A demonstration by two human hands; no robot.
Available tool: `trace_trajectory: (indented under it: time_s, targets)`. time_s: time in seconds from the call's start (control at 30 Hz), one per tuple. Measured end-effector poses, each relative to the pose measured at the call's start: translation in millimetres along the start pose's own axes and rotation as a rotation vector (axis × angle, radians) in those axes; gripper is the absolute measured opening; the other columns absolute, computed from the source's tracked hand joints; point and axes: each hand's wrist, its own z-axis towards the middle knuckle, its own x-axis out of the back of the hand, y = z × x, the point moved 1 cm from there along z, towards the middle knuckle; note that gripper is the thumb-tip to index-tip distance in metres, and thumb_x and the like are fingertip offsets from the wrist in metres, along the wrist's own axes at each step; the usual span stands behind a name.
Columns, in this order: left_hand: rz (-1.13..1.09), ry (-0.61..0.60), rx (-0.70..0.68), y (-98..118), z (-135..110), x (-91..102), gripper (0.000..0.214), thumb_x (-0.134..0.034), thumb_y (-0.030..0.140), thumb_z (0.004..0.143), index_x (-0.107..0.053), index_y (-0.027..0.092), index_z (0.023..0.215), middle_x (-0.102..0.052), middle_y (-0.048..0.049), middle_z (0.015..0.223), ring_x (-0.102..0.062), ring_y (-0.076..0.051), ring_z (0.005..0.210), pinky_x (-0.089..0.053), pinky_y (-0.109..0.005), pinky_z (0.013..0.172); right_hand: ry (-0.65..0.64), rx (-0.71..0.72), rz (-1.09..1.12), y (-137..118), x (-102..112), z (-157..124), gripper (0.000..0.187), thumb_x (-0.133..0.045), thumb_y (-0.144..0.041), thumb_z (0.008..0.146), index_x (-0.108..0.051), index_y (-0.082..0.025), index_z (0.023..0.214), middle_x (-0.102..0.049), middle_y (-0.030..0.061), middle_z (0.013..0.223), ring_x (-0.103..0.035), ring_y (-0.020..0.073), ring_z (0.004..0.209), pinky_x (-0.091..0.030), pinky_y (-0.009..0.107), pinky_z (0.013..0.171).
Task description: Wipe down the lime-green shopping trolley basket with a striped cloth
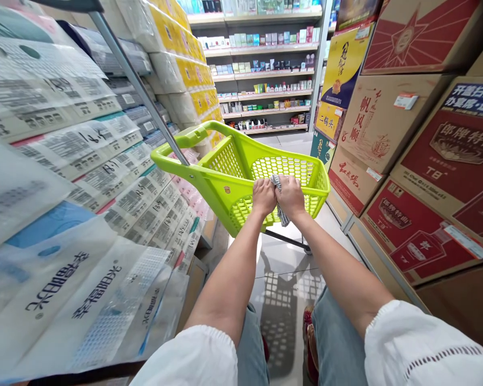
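Observation:
A lime-green shopping cart [221,179] stands turned sideways in front of me, with perforated basket walls. Its near rim is under both my hands. My left hand [264,196] is closed over that rim. Close beside it, my right hand [290,196] is closed around a crumpled grey-striped cloth [283,216], pressed against the same rim. The cloth pokes out above and below my right fingers, between the two hands. A grey metal pole [145,91] with a dark top slants up from the cart's left end. My fingertips are hidden behind the rim.
Plastic-wrapped packages [64,300] are stacked along the left, with yellow-and-white packs [185,69] farther back. Red and brown cartons [422,161] line the right. Shelves of small boxes and bottles [265,69] stand across the far end. Tiled floor [273,284] runs between.

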Motion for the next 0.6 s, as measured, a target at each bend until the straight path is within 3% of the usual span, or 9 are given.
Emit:
trace_trajectory:
  time_s: [0.17,0.37,0.5,0.6]
  targets:
    - [-0.016,-0.011,-0.013,-3.0,0.7,5.8,0.034,-0.026,0.034,0.097,-0.056,0.023,0.087,-0.062,-0.0080,0.096,-0.052,-0.023,0.098,-0.033,-0.038,0.096,-0.024,0.028,-0.090,31.5,11.2,-6.0,0.038,-0.047,-0.027,0.088,-0.051,-0.024,0.126,-0.054,0.0101,0.113,-0.044,0.0240,0.103,-0.040,0.031,0.082]
    - [-0.039,0.003,-0.003,-1.0,3.6,5.6,0.035,-0.026,0.034,0.097,-0.056,0.023,0.084,-0.062,-0.0079,0.094,-0.052,-0.023,0.098,-0.033,-0.039,0.097,0.006,-0.148,-0.179,90.4,29.3,-12.2,0.039,-0.048,-0.030,0.087,-0.051,-0.023,0.125,-0.056,0.0099,0.109,-0.047,0.0241,0.100,-0.040,0.032,0.080]
    - [-0.022,0.017,0.079,9.8,9.1,6.2,0.033,-0.030,0.029,0.095,-0.059,0.020,0.082,-0.064,-0.0102,0.091,-0.053,-0.025,0.097,-0.034,-0.043,0.098,0.011,-0.186,-0.141,91.2,29.0,-10.3,0.038,-0.046,-0.031,0.088,-0.052,-0.019,0.124,-0.056,0.0129,0.109,-0.048,0.0256,0.101,-0.039,0.036,0.084]
    - [0.002,0.015,0.001,29.1,14.7,0.8,0.028,-0.034,0.023,0.092,-0.061,0.019,0.083,-0.065,-0.0109,0.092,-0.054,-0.025,0.098,-0.032,-0.044,0.101,0.019,-0.165,-0.085,75.5,23.2,-5.8,0.038,-0.045,-0.031,0.088,-0.052,-0.018,0.123,-0.056,0.0131,0.110,-0.048,0.0258,0.100,-0.039,0.036,0.085]
